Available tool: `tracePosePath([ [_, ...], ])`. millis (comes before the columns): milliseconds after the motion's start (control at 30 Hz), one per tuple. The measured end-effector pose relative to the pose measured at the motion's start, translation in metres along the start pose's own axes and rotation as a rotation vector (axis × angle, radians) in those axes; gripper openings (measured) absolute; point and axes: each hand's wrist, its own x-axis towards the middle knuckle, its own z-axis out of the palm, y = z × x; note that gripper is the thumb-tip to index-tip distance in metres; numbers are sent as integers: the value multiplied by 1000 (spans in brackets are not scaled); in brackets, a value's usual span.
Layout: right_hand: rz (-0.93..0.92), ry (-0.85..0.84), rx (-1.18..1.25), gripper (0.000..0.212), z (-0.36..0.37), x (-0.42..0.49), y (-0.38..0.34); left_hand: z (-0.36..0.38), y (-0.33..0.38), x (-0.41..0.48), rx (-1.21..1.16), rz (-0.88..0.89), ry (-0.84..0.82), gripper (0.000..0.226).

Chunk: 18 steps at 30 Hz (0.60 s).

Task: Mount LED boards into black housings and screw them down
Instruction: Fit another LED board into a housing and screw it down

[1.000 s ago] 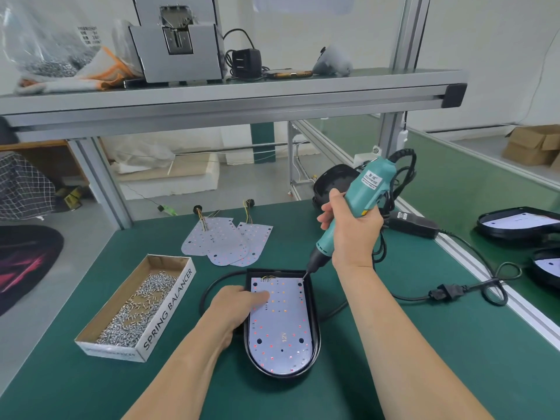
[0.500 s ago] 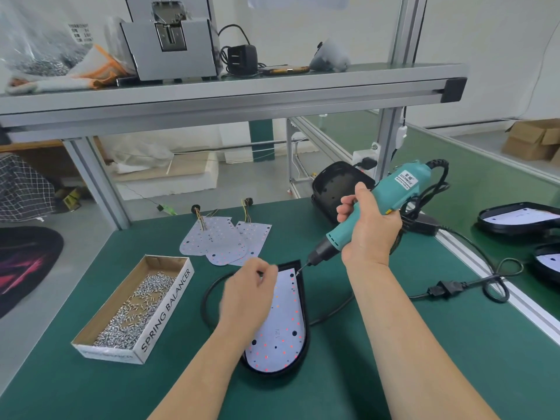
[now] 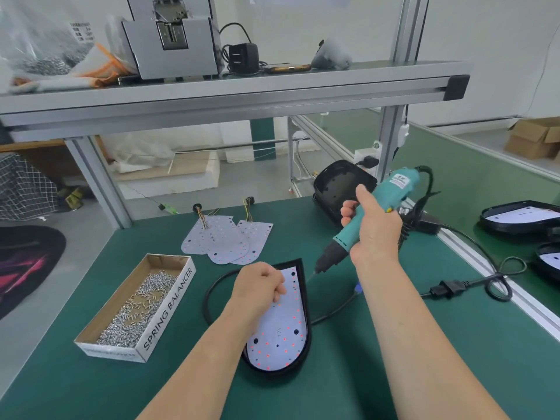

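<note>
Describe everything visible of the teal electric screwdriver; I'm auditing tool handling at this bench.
The teal plastic electric screwdriver has a black nose, a thin metal bit, a white label near its rear and a black cable leaving the back. It tilts, bit pointing down-left, tip just beside the upper right rim of the black rounded plastic housing; contact cannot be told. The right hand grips its body mid-length.
</note>
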Motion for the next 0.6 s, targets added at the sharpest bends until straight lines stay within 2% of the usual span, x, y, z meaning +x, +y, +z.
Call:
tracePosePath([
  [133, 120, -55, -162, 24, -9, -2, 12, 10, -4, -3, 426, 243, 35, 36],
  [233, 170, -65, -167, 24, -14, -1, 17, 19, -9, -3, 602, 306, 73, 42],
  [333, 204, -81, -151, 17, -21, 0, 18, 26, -17, -5, 782, 376, 117, 40],
  [433, 227, -89, -84, 14, -28, 1, 16, 32, -17, -4, 897, 417, 111, 23],
  [600, 224, -86, -47, 14, -36, 3, 12, 36, -8, -13, 1205, 487, 24, 33],
])
